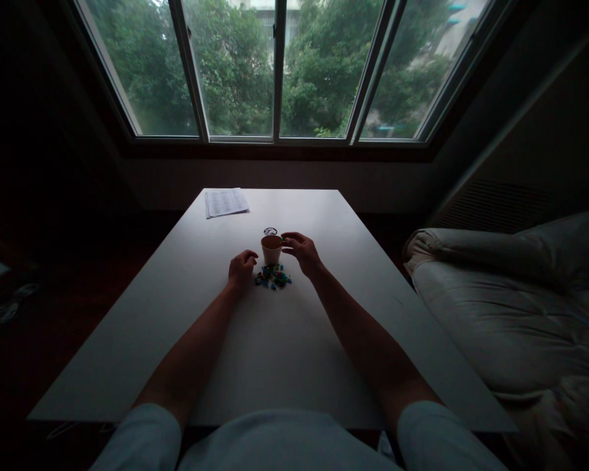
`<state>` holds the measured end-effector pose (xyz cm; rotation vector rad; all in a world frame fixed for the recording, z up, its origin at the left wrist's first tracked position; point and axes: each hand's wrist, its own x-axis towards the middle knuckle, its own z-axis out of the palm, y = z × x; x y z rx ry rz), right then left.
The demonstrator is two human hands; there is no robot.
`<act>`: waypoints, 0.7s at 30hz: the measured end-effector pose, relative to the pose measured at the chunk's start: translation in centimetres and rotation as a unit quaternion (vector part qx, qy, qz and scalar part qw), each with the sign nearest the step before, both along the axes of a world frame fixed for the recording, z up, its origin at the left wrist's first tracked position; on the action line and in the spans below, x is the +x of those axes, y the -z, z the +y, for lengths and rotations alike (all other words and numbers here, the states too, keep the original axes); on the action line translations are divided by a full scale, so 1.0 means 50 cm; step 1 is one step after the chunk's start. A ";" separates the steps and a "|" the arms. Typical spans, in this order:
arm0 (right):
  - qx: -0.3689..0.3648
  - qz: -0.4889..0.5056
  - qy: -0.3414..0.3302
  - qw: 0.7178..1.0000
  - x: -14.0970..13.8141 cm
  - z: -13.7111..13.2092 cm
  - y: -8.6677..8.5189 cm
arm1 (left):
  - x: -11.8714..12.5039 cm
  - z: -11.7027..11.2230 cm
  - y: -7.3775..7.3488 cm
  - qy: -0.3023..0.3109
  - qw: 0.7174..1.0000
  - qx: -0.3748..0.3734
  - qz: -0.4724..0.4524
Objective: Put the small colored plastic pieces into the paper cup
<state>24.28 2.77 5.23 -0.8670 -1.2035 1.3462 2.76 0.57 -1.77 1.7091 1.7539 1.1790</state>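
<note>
A paper cup (pixel 271 252) stands upright in the middle of the white table (pixel 294 353). Just in front of its base lies a loose pile of small blue, green and other coloured pieces (pixel 273 278). At the right side of the cup's rim is my right hand (pixel 302 250), its thumb and fingers pinched on what looks like a small green piece. My left hand (pixel 243 267) rests on the tabletop left of the pile, fingers curled in; whether anything is inside them is hidden. Behind the cup sits a small dark ring-shaped item (pixel 270 231), too small to name.
Printed sheets of paper (pixel 226 203) lie at the table's far left corner. To the right of the table stands a padded sofa (pixel 485 314). A wide window (pixel 275 78) spans the wall beyond. Pale cables (pixel 10 307) show on the dark floor at left.
</note>
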 end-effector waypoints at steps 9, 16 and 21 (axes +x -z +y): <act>-0.020 0.029 -0.083 0.996 -0.009 -0.015 -0.013 | 0.004 -0.004 -0.003 -0.002 1.000 0.000 0.002; 0.023 -0.015 -0.014 1.000 0.005 0.001 0.002 | 0.003 -0.006 -0.008 0.000 1.000 -0.002 0.011; 0.071 -0.216 0.068 0.972 0.017 0.021 0.049 | 0.005 -0.007 -0.013 -0.001 1.000 -0.010 0.012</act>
